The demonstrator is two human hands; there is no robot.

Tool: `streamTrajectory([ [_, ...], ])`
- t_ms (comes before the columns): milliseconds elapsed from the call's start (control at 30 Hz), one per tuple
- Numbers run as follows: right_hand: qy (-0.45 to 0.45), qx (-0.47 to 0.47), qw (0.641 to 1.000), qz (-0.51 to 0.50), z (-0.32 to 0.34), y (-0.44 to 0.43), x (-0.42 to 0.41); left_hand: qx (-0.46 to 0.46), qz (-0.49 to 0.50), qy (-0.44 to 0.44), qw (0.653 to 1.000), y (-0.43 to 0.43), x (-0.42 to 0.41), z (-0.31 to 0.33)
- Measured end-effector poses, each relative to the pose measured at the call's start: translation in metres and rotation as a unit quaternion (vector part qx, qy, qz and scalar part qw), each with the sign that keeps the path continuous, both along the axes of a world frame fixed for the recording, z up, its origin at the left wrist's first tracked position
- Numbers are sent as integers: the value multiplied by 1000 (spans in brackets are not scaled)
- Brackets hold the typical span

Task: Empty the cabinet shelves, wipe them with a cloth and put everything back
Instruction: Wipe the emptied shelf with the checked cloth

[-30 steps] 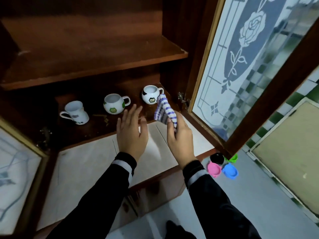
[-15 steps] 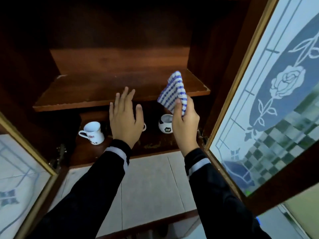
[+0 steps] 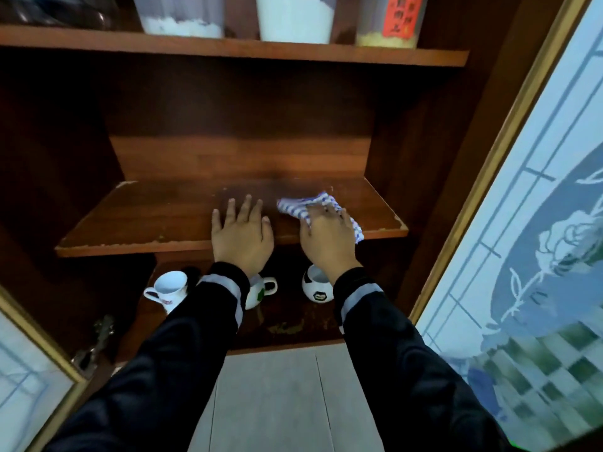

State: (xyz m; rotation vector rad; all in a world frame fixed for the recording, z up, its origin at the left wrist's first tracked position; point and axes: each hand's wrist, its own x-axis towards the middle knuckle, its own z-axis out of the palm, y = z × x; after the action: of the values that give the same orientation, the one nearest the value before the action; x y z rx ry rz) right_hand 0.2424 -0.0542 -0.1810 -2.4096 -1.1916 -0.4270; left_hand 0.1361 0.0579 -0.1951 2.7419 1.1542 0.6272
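On middle shelf [image 3: 146, 220]: left hand [image 3: 241, 236] flat, empty; right hand [image 3: 328, 239] presses one cloth [image 3: 297, 205]; three mugs [image 3: 168, 288] below.

In mid-frame, the left hand [image 3: 241, 238] lies flat, fingers spread, on the bare middle shelf [image 3: 146, 216]. Just right of it, the right hand [image 3: 328, 241] presses a blue-striped cloth [image 3: 306, 205] onto the wood. Three mugs [image 3: 168, 288] stand on the shelf below, and jars [image 3: 293, 17] line the top one.
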Motion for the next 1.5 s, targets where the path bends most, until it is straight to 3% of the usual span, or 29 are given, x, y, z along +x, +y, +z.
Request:
streamTrajectory([
  [267,113,-98,988,27,11,3,7,-9,0,46,999,-1,1,3],
  [400,112,-177,978,26,13,6,12,-16,-1,54,998,-3,1,7],
  [600,153,-210,966,-17,28,12,5,-39,-19,79,996,-1,-2,12],
  [767,126,-250,958,-62,40,14,-5,-53,-27,103,993,-1,-2,15],
  [900,125,-211,966,-77,33,10,-4,-62,-28,118,991,1,-1,18],
  [1033,208,-163,964,-25,31,-1,19,-70,-33,135,988,1,0,20],
  [1167,161,-213,964,-14,26,12,45,-80,-39,148,985,3,2,22],
  [1500,126,-214,968,-21,18,10,71,-130,-72,202,968,10,59,38],
])
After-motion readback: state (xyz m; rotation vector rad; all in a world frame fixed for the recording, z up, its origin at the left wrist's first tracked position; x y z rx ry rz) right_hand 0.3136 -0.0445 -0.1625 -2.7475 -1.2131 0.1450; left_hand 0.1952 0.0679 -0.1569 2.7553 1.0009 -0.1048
